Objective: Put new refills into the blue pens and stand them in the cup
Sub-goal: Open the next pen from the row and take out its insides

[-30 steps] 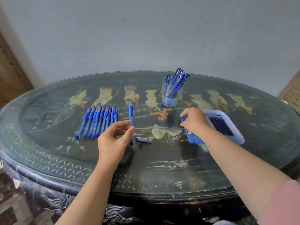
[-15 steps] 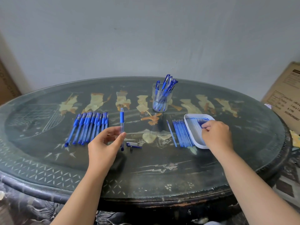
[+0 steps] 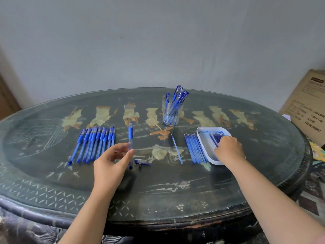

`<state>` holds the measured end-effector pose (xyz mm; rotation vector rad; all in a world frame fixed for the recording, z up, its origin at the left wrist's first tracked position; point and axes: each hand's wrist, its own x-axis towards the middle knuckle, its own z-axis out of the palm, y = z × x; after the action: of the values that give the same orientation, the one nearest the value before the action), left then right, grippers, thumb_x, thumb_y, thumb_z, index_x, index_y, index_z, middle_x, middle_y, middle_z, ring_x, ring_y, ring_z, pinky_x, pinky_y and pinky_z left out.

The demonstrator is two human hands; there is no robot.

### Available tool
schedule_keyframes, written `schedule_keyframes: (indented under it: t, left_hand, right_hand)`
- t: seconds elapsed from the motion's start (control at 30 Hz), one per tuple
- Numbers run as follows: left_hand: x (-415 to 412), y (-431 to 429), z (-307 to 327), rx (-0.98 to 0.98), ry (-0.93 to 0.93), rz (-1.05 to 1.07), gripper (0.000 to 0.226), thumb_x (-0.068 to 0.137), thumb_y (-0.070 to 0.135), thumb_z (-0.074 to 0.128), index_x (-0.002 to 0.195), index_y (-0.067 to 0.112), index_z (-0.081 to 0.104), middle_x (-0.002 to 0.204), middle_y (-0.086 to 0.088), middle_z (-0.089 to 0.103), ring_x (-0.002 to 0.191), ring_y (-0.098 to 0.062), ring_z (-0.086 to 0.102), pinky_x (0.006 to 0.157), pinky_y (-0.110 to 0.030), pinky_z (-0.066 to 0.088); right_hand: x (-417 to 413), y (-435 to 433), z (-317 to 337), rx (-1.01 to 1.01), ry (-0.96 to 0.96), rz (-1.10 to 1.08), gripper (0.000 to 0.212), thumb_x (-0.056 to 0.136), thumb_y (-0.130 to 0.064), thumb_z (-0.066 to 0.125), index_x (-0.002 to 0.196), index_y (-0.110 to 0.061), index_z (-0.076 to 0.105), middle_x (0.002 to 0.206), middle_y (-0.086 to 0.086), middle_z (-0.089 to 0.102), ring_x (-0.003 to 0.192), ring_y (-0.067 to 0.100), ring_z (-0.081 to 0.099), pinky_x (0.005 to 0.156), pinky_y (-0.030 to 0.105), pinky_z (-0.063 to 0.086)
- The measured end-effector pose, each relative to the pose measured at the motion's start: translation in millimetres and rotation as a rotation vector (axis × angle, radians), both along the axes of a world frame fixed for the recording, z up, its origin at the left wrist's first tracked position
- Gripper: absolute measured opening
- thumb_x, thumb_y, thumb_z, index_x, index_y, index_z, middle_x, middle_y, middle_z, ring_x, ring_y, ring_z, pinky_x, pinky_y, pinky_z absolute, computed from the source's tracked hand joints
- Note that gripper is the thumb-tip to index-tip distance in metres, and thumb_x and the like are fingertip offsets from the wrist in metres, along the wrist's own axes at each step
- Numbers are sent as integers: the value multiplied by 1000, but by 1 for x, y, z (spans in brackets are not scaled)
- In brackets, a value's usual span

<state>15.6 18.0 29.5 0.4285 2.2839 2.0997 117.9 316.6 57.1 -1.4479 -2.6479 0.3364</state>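
Pinching the pen barrel (image 3: 130, 140) in my left hand (image 3: 110, 164), its length pointing away from me; my right hand (image 3: 229, 149), the nearer one, curls over the refills (image 3: 217, 137) in the tray (image 3: 204, 143) off to the right, lying roughly parallel; whether it grips one, I cannot tell.

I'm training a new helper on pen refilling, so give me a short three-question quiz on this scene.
1. Short answer: what stands in the clear plastic cup?
2. True or false: the left hand pinches a clear pen with a blue grip.
3. The right hand reaches into: A the cardboard box; B the white plastic tray; C the cup.
Key: 1 blue pens; 2 true; 3 B.
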Motion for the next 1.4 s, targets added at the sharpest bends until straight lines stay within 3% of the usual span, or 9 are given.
schedule_keyframes:
  t: [0.17, 0.3, 0.37, 0.43, 0.5, 0.63, 0.77, 1.07, 1.4]
  left_hand:
    - [0, 0, 0, 8, -1, 0, 16, 81, 22, 78, 92, 32, 73, 85, 6, 74, 81, -22, 70, 85, -42, 57]
    - [-1, 0, 0, 2, 2, -5, 16, 81, 23, 78, 95, 30, 73, 85, 5, 74, 80, -22, 70, 84, -40, 58]
    - [-1, 1, -1, 1, 4, -2, 16, 82, 22, 78, 94, 30, 73, 85, 7, 73, 80, -21, 70, 83, -39, 58]
    - [0, 1, -1, -2, 8, 12, 15, 81, 21, 78, 93, 31, 74, 84, 10, 73, 79, -20, 70, 82, -36, 58]
    - [0, 1, -2, -5, 7, 19, 16, 81, 21, 79, 92, 30, 74, 83, 10, 73, 79, -19, 70, 81, -33, 57]
    - [0, 1, -1, -17, 18, 15, 16, 81, 21, 79, 93, 29, 74, 83, 11, 73, 77, -15, 70, 78, -28, 57]
    - [1, 1, -1, -46, 47, 3, 17, 81, 20, 79, 93, 30, 74, 83, 16, 72, 74, -8, 68, 73, -19, 54]
    - [2, 3, -1, -76, 104, -34, 17, 81, 17, 78, 94, 26, 74, 85, 18, 70, 75, -1, 66, 70, -10, 50]
    - [1, 3, -2, -93, 121, -37, 17, 81, 18, 78, 95, 26, 75, 83, 16, 71, 76, -2, 66, 68, -9, 49]
  right_hand:
    - [-4, -8, 6, 58, 57, 29, 13, 91, -7, 51, 78, -7, 51, 88, 10, 56, 79, 28, 47, 66, 31, 37]
    - [-11, -31, 17, 62, 236, 117, 39, 94, -11, 49, 56, -9, 39, 58, 9, 46, 55, 26, 40, 50, 32, 26]
    - [-16, -52, 25, -1, 384, 198, 29, 89, -6, 53, 60, -3, 52, 60, 17, 54, 63, 41, 48, 50, 36, 36]
    - [-23, -76, 28, -214, 603, 234, 15, 86, -5, 57, 84, 3, 70, 77, 24, 67, 78, 42, 59, 67, 42, 51]
    - [-33, -100, 24, -552, 727, 256, 20, 88, -6, 57, 102, -3, 71, 67, 11, 67, 59, 25, 60, 69, 39, 55]
    - [-54, -133, 3, -837, 744, 339, 19, 91, -6, 55, 103, -12, 69, 60, -4, 62, 58, 10, 55, 74, 34, 57]
    - [-63, -141, -10, -856, 751, 302, 14, 92, -10, 59, 97, -21, 67, 70, -5, 65, 64, 7, 59, 62, 21, 52]
    - [-60, -123, -15, -814, 883, 231, 17, 91, -6, 57, 94, -21, 66, 69, 2, 64, 66, 15, 56, 77, 38, 54]
    - [-69, -137, 5, -873, 1006, 305, 14, 92, -7, 61, 93, -21, 65, 82, 1, 68, 75, 12, 64, 76, 32, 58]
